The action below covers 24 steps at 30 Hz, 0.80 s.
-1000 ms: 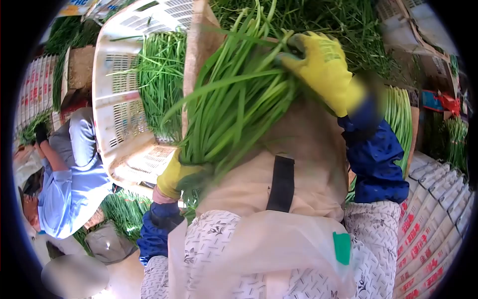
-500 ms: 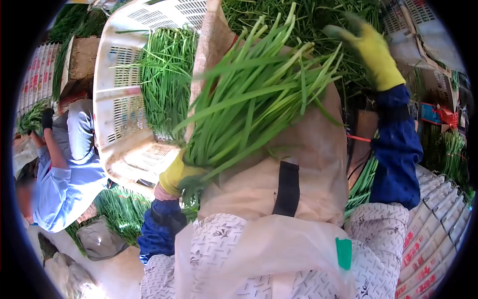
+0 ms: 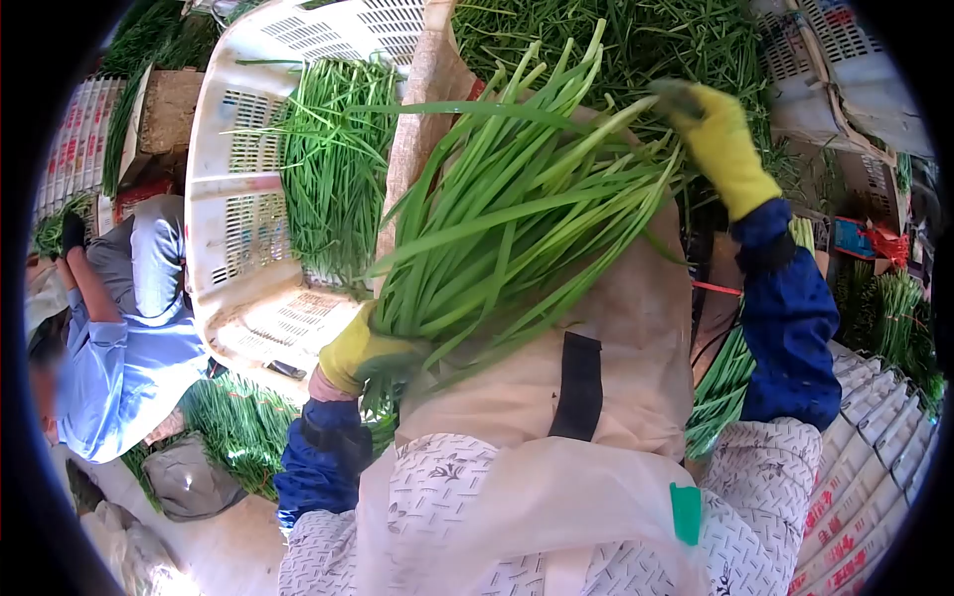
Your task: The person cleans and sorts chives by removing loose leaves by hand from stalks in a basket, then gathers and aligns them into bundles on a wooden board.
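A loose bunch of long green stalks (image 3: pixel 507 219) lies fanned over my lap, pale ends toward the top right. My left hand (image 3: pixel 368 353), in a yellow and dark green glove, is closed round its lower left end. My right hand (image 3: pixel 720 144), gloved alike, is at the upper right, its fingertips at the pale end of one stalk; the fingers look pressed together. Left of the bunch, a white plastic crate (image 3: pixel 234 189) holds a pile of green stalks (image 3: pixel 338 164).
More loose greens (image 3: pixel 616 45) are heaped beyond my lap. A person in a blue shirt (image 3: pixel 124 372) sits at the left. Bundles of greens (image 3: pixel 234 422) lie below the crate. White packs with red print (image 3: pixel 865 477) are stacked at the lower right.
My right hand left the bunch, opened out at the upper right, then came back to the stalk ends. My left hand has kept its grip on the bunch.
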### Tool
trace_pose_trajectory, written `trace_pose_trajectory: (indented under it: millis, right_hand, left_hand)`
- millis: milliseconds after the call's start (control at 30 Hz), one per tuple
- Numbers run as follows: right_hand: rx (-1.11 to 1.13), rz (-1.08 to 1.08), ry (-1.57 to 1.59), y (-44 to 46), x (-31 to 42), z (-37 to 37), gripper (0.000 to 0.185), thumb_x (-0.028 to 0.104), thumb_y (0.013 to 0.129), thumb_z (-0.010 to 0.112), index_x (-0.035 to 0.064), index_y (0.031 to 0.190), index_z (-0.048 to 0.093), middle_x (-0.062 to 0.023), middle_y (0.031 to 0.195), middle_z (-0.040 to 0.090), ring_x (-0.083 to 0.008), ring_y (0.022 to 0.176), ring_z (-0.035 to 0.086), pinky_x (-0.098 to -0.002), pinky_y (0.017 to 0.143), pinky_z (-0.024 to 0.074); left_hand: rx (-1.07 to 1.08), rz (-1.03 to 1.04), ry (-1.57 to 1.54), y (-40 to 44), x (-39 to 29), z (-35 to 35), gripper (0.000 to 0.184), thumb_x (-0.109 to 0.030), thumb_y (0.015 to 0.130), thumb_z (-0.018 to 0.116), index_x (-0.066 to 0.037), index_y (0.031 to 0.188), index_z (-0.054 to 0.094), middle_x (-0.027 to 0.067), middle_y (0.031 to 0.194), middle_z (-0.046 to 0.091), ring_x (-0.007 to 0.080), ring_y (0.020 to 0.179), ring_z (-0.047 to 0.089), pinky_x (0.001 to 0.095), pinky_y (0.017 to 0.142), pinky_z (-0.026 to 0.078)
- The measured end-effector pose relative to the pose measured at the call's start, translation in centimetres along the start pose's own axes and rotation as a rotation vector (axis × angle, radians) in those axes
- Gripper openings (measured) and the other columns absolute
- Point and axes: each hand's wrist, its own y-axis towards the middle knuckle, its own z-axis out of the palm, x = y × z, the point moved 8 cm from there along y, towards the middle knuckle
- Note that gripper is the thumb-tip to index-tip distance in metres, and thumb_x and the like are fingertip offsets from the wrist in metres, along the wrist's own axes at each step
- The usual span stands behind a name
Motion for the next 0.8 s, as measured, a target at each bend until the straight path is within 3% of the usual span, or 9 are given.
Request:
trace_pose_trajectory:
  millis: [33, 100, 167, 233, 333, 467, 633, 733, 800]
  right_hand:
    - [-0.106, 0.054, -0.150, 0.9, -2.3, -1.2, 0.024, 0.026, 0.087, 0.062, 0.0068, 0.100, 0.069, -0.0136, 0.093, 0.069, -0.0312, 0.084, 0.067, -0.0400, 0.075, 0.0527]
    - [0.156, 0.282, -0.736, 3.3, -8.1, -2.4, 0.029, 0.033, 0.089, 0.058, 0.0078, 0.099, 0.066, -0.0163, 0.093, 0.068, -0.0325, 0.092, 0.065, -0.0427, 0.076, 0.0514]
    - [-0.061, 0.241, -0.727, 4.4, -5.6, -4.2, 0.036, 0.037, 0.087, 0.060, 0.0090, 0.110, 0.063, -0.0173, 0.100, 0.067, -0.0344, 0.097, 0.063, -0.0437, 0.079, 0.0506]
    - [-0.301, -0.213, -0.312, 4.1, 5.8, -5.2, 0.046, 0.041, 0.084, 0.063, 0.0096, 0.117, 0.060, -0.0158, 0.108, 0.065, -0.0354, 0.099, 0.062, -0.0458, 0.082, 0.0498]
    - [-0.041, -0.505, -0.206, 2.9, 16.2, -0.6, 0.047, 0.043, 0.082, 0.065, 0.0109, 0.116, 0.061, -0.0134, 0.106, 0.065, -0.0330, 0.100, 0.062, -0.0430, 0.091, 0.0463]
    - [-0.028, -0.597, -0.291, 2.8, 15.2, 2.6, 0.027, 0.027, 0.085, 0.062, 0.0131, 0.108, 0.065, -0.0126, 0.091, 0.064, -0.0331, 0.093, 0.061, -0.0423, 0.088, 0.0453]
    - [-0.249, -0.212, -0.097, 5.7, 2.4, -2.0, 0.021, 0.019, 0.084, 0.062, 0.0121, 0.103, 0.069, -0.0123, 0.096, 0.068, -0.0340, 0.089, 0.064, -0.0401, 0.077, 0.0526]
    - [0.213, 0.235, -0.879, 7.0, -12.7, -2.9, 0.028, 0.023, 0.088, 0.054, 0.0104, 0.110, 0.068, -0.0162, 0.100, 0.068, -0.0365, 0.093, 0.064, -0.0456, 0.082, 0.0496]
    - [0.204, 0.315, -0.626, 5.1, -8.9, -3.3, 0.043, 0.034, 0.086, 0.060, 0.0081, 0.119, 0.062, -0.0194, 0.110, 0.065, -0.0339, 0.103, 0.062, -0.0415, 0.089, 0.0473]
  left_hand:
    - [-0.010, 0.031, -0.012, -0.1, -0.4, 0.0, 0.039, -0.007, 0.070, 0.068, 0.000, 0.107, 0.064, 0.0097, 0.091, 0.069, 0.0162, 0.076, 0.063, 0.0305, 0.071, 0.051]
    - [-0.042, 0.092, -0.037, -0.4, -1.0, 0.0, 0.033, -0.005, 0.067, 0.066, 0.001, 0.099, 0.064, 0.0104, 0.078, 0.067, 0.0191, 0.065, 0.060, 0.0314, 0.062, 0.051]
    - [0.009, 0.024, -0.154, -0.3, 0.0, 0.0, 0.033, -0.004, 0.066, 0.065, 0.001, 0.099, 0.063, 0.0086, 0.074, 0.065, 0.0175, 0.061, 0.058, 0.0311, 0.057, 0.050]
    - [0.023, 0.024, -0.196, 0.0, 0.3, 0.0, 0.033, -0.004, 0.066, 0.065, 0.001, 0.099, 0.062, 0.0076, 0.072, 0.065, 0.0165, 0.060, 0.057, 0.0310, 0.055, 0.049]
    - [0.014, 0.244, 0.073, 0.5, -0.3, 0.0, 0.036, -0.004, 0.067, 0.065, 0.000, 0.103, 0.062, 0.0065, 0.078, 0.067, 0.0152, 0.061, 0.058, 0.0307, 0.056, 0.049]
    - [0.054, 0.026, -0.243, -0.7, 1.2, -0.3, 0.041, -0.006, 0.071, 0.070, -0.001, 0.111, 0.063, 0.0075, 0.094, 0.068, 0.0131, 0.078, 0.061, 0.0281, 0.069, 0.050]
    - [0.154, 0.011, -0.247, -1.5, -1.2, 0.4, 0.047, -0.002, 0.068, 0.067, 0.002, 0.115, 0.059, 0.0089, 0.098, 0.068, 0.0161, 0.085, 0.062, 0.0298, 0.078, 0.051]
    - [0.106, 0.044, -0.387, -1.9, -0.8, 0.4, 0.051, 0.002, 0.072, 0.067, 0.001, 0.121, 0.055, 0.0094, 0.101, 0.067, 0.0163, 0.085, 0.063, 0.0313, 0.076, 0.052]
    - [0.115, 0.084, -0.455, -1.4, 0.7, 0.5, 0.053, 0.001, 0.074, 0.070, 0.002, 0.125, 0.054, 0.0101, 0.108, 0.066, 0.0153, 0.093, 0.062, 0.0313, 0.082, 0.051]
